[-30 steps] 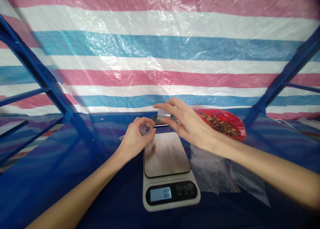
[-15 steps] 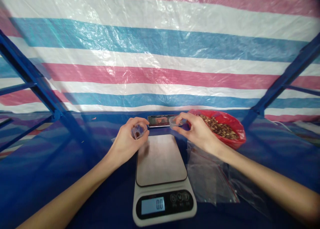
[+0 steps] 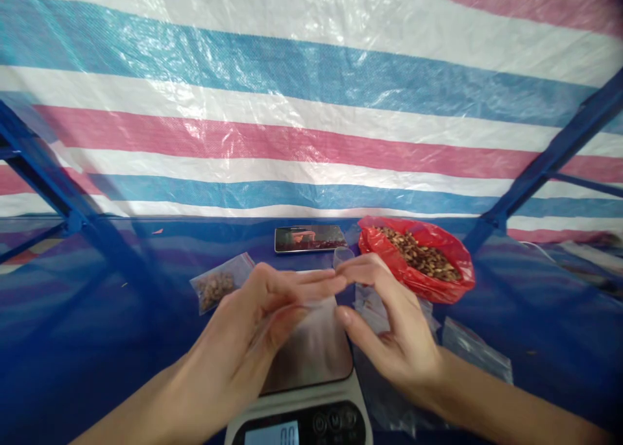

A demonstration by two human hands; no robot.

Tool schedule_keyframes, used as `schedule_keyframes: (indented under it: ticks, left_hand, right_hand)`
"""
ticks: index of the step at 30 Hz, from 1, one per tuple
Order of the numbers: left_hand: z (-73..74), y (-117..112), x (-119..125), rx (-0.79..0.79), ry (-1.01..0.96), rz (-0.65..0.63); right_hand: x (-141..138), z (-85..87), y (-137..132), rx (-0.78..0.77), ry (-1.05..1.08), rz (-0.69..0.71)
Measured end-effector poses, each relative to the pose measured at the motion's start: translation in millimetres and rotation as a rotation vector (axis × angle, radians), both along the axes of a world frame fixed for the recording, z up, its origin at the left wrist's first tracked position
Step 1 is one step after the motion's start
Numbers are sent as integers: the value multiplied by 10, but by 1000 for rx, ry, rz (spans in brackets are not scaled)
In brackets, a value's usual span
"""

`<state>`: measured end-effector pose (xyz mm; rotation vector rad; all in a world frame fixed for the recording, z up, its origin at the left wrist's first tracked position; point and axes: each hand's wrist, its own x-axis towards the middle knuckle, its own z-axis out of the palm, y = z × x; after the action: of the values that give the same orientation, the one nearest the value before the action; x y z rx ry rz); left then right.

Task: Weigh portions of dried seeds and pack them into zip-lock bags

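My left hand curls over the steel platform of a kitchen scale, pinching a thin transparent plastic bag. Its fingertips meet the fingers of my right hand, whose thumb and fingers stand apart around the film. A small transparent plastic cup rests against the top of my right index finger. The scale's display is cut off by the lower frame edge and reads about zero. My hands hide much of the platform.
A small zip bag of nuts lies left of the scale. A red bag of nuts sits at the back right, beside a phone. Transparent zip bags lie on the blue surface right of the scale, below a striped tarpaulin wall.
The view has tilted upward-shifted scene lower, so the scale sits lower in frame. My hands have come together over the platform, and a small bag of nuts now shows left of the scale.
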<state>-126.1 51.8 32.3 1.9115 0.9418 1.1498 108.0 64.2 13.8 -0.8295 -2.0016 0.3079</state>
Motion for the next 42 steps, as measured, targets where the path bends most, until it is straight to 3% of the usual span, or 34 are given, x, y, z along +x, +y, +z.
schedule_keyframes:
  ticks: [5, 10, 12, 18, 21, 26, 32, 42]
  left_hand:
    - [-23, -105, 121, -93, -86, 82]
    - [-21, -26, 191, -214, -20, -14]
    - [-16, -15, 190, -200, 8, -12]
    - [-45, 88, 123, -75, 34, 181]
    - [-100, 167, 84, -63, 35, 198]
    - [-178, 228, 55, -67, 60, 183]
    - [-217, 227, 68, 1, 83, 208]
    - [-106, 100, 163, 60, 166, 124]
  right_hand:
    - [-113, -26, -198, -155, 130, 123]
    - [-139, 16, -198, -242, 137, 233]
    - [-131, 3, -188, -273, 178, 227]
    - [-76, -96, -85, -498, 269, 131]
    - [-51, -88, -32, -560, 296, 119]
    - [-25, -27, 36, -589, 282, 139]
    - [-37, -75, 85, -542, 313, 102]
    - [-111, -63, -26, -477, 255, 200]
